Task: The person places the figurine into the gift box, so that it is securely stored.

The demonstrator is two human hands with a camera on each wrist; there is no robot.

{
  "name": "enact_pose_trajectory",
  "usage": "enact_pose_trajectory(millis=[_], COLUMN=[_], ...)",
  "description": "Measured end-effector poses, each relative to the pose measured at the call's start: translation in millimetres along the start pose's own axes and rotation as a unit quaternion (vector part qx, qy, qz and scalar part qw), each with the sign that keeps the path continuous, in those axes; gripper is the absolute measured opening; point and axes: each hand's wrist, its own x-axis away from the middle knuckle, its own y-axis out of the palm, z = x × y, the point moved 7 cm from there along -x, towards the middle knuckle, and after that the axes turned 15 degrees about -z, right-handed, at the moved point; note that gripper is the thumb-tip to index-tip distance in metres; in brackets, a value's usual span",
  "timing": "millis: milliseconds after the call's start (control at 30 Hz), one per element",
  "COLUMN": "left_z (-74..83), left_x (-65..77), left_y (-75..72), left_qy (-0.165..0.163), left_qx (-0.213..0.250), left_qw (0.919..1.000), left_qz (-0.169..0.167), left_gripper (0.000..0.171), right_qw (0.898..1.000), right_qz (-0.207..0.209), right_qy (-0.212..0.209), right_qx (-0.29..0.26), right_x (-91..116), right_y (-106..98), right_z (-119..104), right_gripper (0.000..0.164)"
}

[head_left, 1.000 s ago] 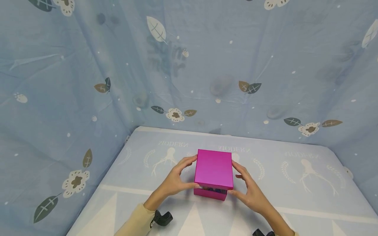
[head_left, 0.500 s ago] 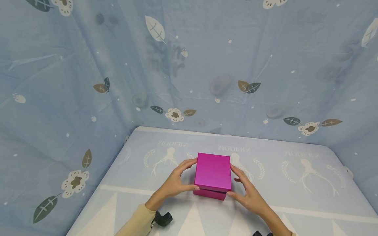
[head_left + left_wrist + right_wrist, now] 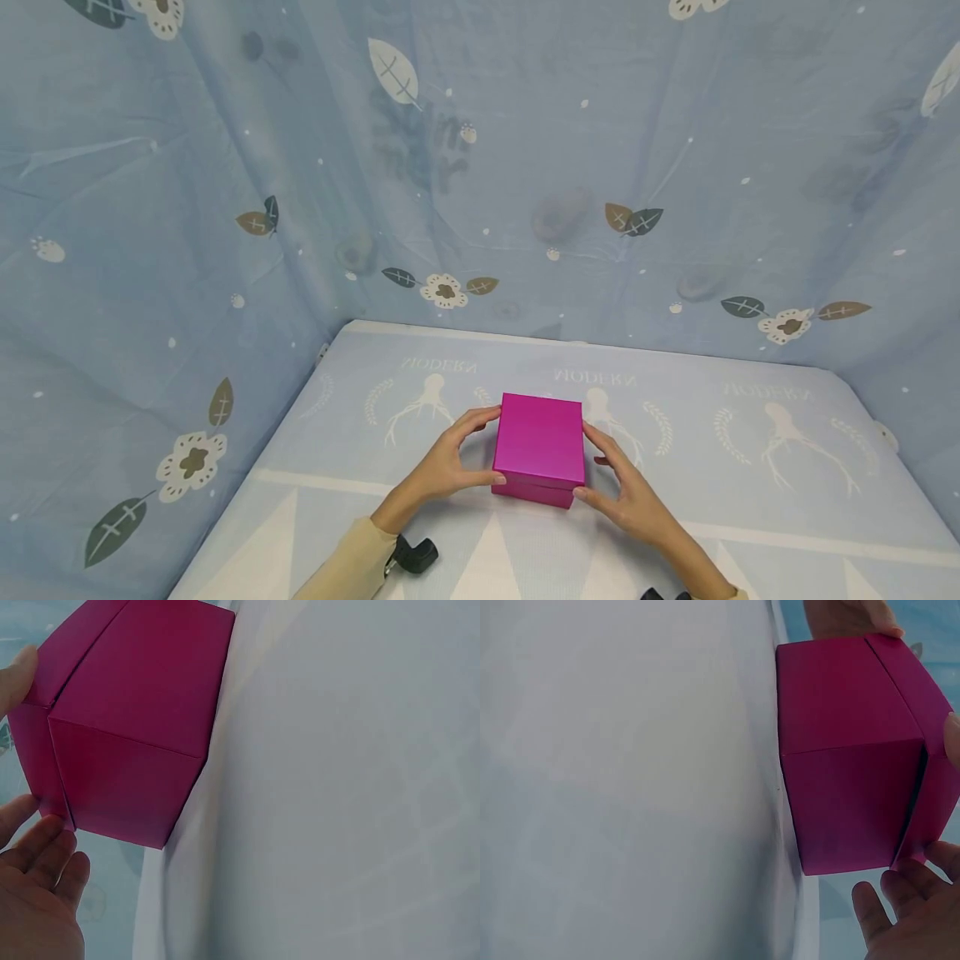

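A magenta box sits in the middle of the table, its square lid (image 3: 540, 437) down over the base (image 3: 529, 492). On the lid's left side, my left hand (image 3: 446, 458) holds it between thumb at the front corner and fingers farther back. My right hand (image 3: 628, 487) grips the opposite side the same way. Both wrist views show fingertips at the lid's rim; a thin dark seam runs between the lid and the base (image 3: 127, 780). From the right wrist view, the seam looks a little wider on that side of the box (image 3: 847, 802). The box's inside is hidden.
The table (image 3: 750, 492) has a pale printed cover with white triangles along the front. Blue patterned cloth (image 3: 525, 167) hangs behind and to the left. Black wrist devices (image 3: 415, 556) sit on both forearms, next to beige sleeves (image 3: 348, 562).
Both hands have lowered the lid onto the base. The gap at the front, where dark contents showed one second ago, has closed to a thin line.
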Motion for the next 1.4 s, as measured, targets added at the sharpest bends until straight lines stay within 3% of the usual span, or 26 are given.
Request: enact_pose_trajectory(millis=[700, 1200, 1400], left_z=[9.4, 1.1, -0.8], left_x=[5.0, 2.4, 3.3], left_y=[2.7, 2.2, 1.8], left_qy=[0.016, 0.006, -0.006], left_qx=[-0.012, -0.016, -0.006], left_qw=[0.9998, 0.9999, 1.0], left_qz=[0.005, 0.0, 0.001], left_gripper=[0.088, 0.086, 0.086], right_qw=[1.0, 0.999, 0.999], right_qz=[-0.011, -0.006, -0.008], right_qy=[0.003, 0.011, 0.034], right_qx=[0.02, 0.034, 0.037], right_x=[4.4, 3.8, 3.5], right_y=[0.3, -0.9, 2.4], right_z=[-4.6, -5.8, -0.4], right_gripper=[0.086, 0.084, 0.083])
